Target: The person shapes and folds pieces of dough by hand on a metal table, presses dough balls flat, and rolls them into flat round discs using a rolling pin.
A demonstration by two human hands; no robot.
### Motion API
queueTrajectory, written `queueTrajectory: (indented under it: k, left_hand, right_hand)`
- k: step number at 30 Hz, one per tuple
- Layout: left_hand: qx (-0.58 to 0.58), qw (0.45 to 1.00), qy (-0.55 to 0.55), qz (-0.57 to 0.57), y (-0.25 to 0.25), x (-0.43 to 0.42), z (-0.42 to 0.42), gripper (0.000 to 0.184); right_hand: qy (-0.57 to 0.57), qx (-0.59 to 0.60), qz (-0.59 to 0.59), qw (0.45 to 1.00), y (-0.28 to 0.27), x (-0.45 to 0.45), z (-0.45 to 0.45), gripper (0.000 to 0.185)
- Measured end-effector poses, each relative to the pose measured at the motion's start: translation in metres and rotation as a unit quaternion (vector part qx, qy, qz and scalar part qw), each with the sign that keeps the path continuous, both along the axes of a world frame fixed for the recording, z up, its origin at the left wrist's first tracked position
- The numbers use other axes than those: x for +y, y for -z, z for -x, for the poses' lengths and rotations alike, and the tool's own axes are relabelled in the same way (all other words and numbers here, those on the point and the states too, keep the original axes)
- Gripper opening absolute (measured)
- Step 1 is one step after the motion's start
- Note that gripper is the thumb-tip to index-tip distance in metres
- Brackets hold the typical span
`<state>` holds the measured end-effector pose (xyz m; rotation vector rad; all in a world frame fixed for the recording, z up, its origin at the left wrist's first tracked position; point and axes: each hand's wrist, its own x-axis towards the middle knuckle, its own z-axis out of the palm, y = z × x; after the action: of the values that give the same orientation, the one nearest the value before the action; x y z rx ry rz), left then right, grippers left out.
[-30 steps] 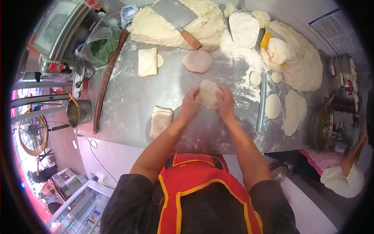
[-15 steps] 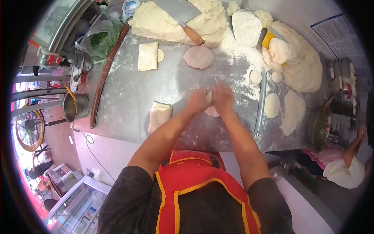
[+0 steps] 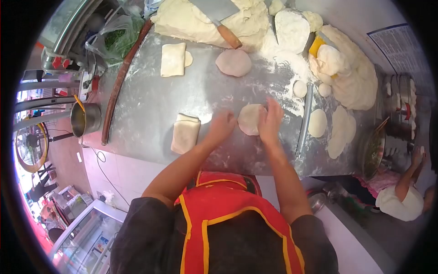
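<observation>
A round, flattened piece of dough lies on the metal worktop in front of me. My right hand has its fingers stretched out and touches the right edge of this dough. At its left side is my left hand, slightly blurred, with the fingers curled in and nothing seen in them. A folded dough piece rests to the left of that hand. Farther back are another flat dough round and a second folded dough piece.
A cleaver lies on a big dough slab. A long wooden rod runs along the left; a grey rod lies right, near dough rounds. A metal pot stands left, a bowl right. Another person is at right.
My hands have moved apart from their pressed-together position over the dough. The dough round now shows between them, with my left hand off to its left.
</observation>
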<state>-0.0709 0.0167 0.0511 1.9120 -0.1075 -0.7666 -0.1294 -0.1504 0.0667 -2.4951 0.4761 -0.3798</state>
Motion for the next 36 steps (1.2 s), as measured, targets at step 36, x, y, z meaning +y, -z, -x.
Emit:
queueTrajectory:
  k: [36]
  left_hand:
    - [0.324,0.907,-0.097,0.249,-0.011,-0.015,0.032,0.03]
  right_hand:
    - [-0.08,-0.005,0.078,0.994,0.008,0.007,0.01,0.039]
